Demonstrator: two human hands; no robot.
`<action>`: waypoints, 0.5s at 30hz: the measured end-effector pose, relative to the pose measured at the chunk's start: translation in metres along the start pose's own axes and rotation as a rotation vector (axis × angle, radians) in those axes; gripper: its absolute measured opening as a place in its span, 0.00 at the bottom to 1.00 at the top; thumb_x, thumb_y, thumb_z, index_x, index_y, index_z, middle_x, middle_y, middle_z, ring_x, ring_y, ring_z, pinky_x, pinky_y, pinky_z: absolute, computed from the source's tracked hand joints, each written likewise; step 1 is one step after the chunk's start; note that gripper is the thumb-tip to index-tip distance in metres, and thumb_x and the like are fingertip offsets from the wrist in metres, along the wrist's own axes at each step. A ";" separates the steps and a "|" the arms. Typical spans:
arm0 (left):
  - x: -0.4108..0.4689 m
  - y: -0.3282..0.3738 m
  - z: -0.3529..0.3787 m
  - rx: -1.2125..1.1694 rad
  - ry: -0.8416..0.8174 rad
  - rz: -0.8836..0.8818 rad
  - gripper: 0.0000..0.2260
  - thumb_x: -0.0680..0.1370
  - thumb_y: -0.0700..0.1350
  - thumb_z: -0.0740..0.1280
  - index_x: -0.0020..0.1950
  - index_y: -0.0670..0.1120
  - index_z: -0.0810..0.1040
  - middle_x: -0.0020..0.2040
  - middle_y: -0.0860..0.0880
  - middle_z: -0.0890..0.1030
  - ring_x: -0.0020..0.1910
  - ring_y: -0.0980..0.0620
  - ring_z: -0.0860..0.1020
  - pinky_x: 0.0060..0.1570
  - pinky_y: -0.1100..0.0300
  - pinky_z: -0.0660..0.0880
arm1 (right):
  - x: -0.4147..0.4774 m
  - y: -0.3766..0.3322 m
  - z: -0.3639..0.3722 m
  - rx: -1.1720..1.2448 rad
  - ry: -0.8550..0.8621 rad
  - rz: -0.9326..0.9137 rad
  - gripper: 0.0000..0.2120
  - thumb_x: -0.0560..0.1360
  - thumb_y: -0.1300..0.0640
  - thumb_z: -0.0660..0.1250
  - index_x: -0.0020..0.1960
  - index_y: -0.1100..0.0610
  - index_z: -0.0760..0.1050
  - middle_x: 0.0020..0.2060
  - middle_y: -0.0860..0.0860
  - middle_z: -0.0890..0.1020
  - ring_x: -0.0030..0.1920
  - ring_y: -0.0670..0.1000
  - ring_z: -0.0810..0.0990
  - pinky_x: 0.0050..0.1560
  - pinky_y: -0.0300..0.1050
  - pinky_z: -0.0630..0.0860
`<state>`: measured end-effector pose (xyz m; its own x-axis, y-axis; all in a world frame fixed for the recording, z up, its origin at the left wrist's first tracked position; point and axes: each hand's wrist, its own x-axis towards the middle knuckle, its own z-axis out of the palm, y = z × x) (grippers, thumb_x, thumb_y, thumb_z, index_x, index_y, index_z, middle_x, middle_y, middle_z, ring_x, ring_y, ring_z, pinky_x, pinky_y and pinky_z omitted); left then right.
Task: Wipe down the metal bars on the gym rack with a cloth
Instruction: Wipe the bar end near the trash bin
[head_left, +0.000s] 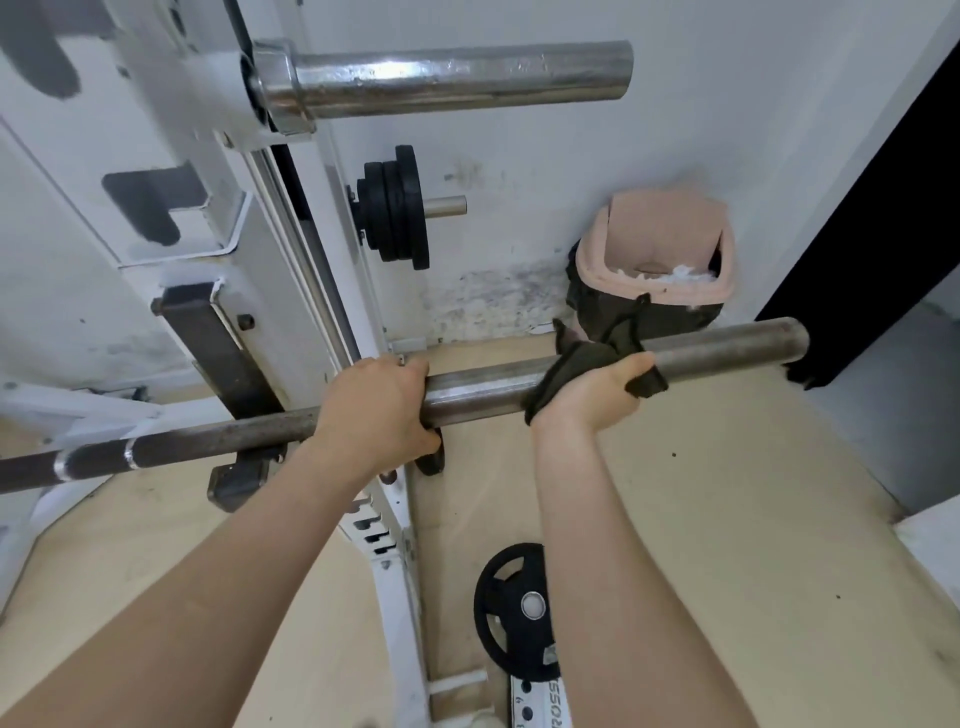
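Observation:
A long steel barbell (478, 382) runs across the view on the white rack (270, 249), its thick sleeve end pointing right. My left hand (376, 402) grips the bar from above at the inner end of the sleeve. A dark olive cloth (582, 364) is wrapped round the sleeve, and my right hand (605, 392) grips the bar through that cloth, with its fingers curled over the top. A second, shinier bar sleeve (457, 78) sticks out higher on the rack.
Black weight plates (395, 208) hang on a peg by the wall. A pink bin (670, 260) stands in the corner behind the bar's end. A black plate (514, 613) lies on the beige floor below. A dark doorway (872, 249) is at the right.

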<state>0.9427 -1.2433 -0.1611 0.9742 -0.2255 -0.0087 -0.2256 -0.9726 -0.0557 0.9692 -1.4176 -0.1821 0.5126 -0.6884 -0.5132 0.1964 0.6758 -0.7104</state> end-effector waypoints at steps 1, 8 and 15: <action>0.000 0.000 0.000 -0.009 0.004 0.001 0.21 0.65 0.56 0.70 0.54 0.51 0.73 0.43 0.51 0.74 0.41 0.49 0.74 0.40 0.55 0.77 | -0.020 0.015 0.000 0.003 -0.037 0.048 0.20 0.78 0.37 0.60 0.59 0.51 0.72 0.53 0.49 0.81 0.51 0.51 0.80 0.48 0.45 0.74; -0.021 -0.012 -0.006 -0.163 -0.055 0.101 0.34 0.68 0.52 0.70 0.72 0.49 0.62 0.63 0.48 0.71 0.62 0.46 0.70 0.63 0.49 0.69 | -0.092 0.071 -0.029 -0.082 -0.470 0.549 0.34 0.74 0.28 0.54 0.64 0.52 0.75 0.57 0.56 0.82 0.57 0.57 0.81 0.60 0.55 0.78; -0.043 -0.027 -0.038 -0.441 -0.005 0.061 0.31 0.73 0.44 0.66 0.76 0.49 0.60 0.70 0.50 0.72 0.66 0.50 0.71 0.62 0.62 0.66 | -0.107 0.079 -0.035 -0.131 -0.511 0.548 0.31 0.78 0.32 0.50 0.65 0.54 0.74 0.60 0.55 0.80 0.61 0.55 0.78 0.67 0.54 0.72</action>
<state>0.9068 -1.2096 -0.1216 0.9588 -0.2841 -0.0032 -0.2620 -0.8886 0.3765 0.9003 -1.2996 -0.2004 0.8380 -0.0341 -0.5446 -0.2824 0.8269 -0.4863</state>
